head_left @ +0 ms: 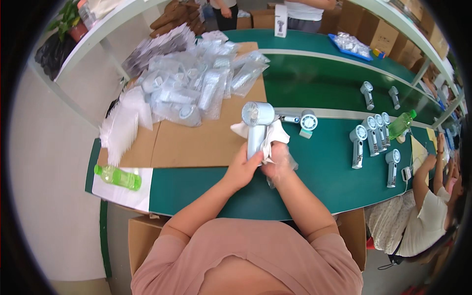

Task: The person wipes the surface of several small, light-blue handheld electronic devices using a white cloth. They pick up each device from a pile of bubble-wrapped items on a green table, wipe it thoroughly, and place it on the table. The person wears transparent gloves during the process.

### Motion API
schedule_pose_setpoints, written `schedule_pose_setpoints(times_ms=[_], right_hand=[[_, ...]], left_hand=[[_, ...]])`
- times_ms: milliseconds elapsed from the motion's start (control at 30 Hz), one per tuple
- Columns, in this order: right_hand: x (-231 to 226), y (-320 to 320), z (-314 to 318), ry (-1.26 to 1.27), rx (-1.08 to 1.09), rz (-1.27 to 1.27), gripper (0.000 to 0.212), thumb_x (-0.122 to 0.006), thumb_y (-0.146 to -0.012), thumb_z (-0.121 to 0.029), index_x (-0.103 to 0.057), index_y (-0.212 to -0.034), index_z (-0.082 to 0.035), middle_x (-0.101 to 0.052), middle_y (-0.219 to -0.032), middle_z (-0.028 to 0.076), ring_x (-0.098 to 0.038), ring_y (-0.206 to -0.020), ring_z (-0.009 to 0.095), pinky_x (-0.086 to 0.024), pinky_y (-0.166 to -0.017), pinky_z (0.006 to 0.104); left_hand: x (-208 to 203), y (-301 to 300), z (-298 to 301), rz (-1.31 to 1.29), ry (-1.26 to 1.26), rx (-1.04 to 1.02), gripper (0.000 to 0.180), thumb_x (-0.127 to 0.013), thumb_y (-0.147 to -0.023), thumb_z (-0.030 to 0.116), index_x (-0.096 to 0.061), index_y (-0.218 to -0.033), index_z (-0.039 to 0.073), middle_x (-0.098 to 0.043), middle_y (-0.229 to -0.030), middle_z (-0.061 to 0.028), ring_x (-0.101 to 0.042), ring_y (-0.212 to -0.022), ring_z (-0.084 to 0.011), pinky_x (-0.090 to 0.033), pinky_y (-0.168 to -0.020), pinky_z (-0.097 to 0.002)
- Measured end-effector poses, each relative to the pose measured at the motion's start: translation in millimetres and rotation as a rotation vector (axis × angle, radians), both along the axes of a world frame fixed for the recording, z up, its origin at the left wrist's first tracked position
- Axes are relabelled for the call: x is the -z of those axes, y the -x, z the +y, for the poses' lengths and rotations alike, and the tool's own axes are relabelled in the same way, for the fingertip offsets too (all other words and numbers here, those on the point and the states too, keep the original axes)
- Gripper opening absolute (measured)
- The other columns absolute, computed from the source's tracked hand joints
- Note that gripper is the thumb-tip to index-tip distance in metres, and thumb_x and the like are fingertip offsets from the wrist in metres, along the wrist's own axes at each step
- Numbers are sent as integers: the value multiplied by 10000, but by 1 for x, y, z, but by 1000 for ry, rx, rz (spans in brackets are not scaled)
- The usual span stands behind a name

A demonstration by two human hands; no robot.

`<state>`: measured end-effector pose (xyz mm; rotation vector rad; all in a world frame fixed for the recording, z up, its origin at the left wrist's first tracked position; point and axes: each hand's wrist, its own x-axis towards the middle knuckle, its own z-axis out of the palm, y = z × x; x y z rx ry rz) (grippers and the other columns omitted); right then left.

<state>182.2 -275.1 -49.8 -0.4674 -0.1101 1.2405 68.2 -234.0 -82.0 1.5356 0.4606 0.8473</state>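
A pale blue handheld fan stands upright in front of me, its round head at the top. My left hand is closed around the lower part of its handle. Against the handle's right side my right hand grips a crumpled white cloth; its fingers are partly hidden. Thin clear plastic hangs about the right hand; whether it is a glove or a bag I cannot tell. Just beyond the cloth another handheld fan lies on the green table.
Bagged fans heap on a cardboard sheet, beside white sleeves. A green bottle lies at left. Several fans stand at right, near another green bottle and a co-worker. A white box stands at the back.
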Motion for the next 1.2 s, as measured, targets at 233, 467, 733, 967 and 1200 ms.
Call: schedule_pose_setpoints(times_ms=[233, 467, 733, 967, 1200], right_hand=[[5, -22, -11, 140, 495, -415, 279, -506, -990, -266, -574, -1190, -84, -631, -957, 22, -604, -794, 152, -524, -709, 308], [26, -11, 5, 319, 370, -2142, 514, -625, -843, -311, -581, -1253, -2, -626, -1153, 220, -612, -1037, 363, -453, -940, 448], [27, -12, 16, 275, 325, -2159, 472, -604, -852, -344, -627, -1221, -51, -675, -1024, 210, -642, -936, 379, -478, -840, 456], [19, -14, 0, 303, -113, -854, 377, -471, -981, -305, -607, -1203, -33, -686, -1053, 142, -676, -924, 298, -538, -816, 404], [20, 31, -3, 154, -47, -388, 444, -464, -998, -376, -534, -1283, -43, -633, -1160, 93, -624, -1053, 204, -523, -914, 351]], left_hand=[[-14, 70, 5, 714, -587, -362, 464, -712, -843, 267, -486, -1152, 5, -633, -982, -229, -624, -846, -437, -519, -729, -474], [-1, 69, -6, 843, -635, -210, 480, -732, -803, 244, -484, -1132, -2, -560, -1082, -228, -611, -903, -411, -517, -720, -468], [18, 71, -3, 748, -723, -258, 499, -712, -811, 282, -483, -1153, -2, -559, -1067, -212, -609, -876, -406, -518, -711, -463], [31, 81, -3, 559, -727, -264, 533, -740, -798, 222, -459, -1189, -5, -585, -1050, -222, -606, -870, -425, -507, -717, -476], [-9, 42, -1, 544, -467, -367, 545, -714, -823, 210, -434, -1237, -8, -604, -1080, -263, -598, -960, -454, -497, -789, -488]])
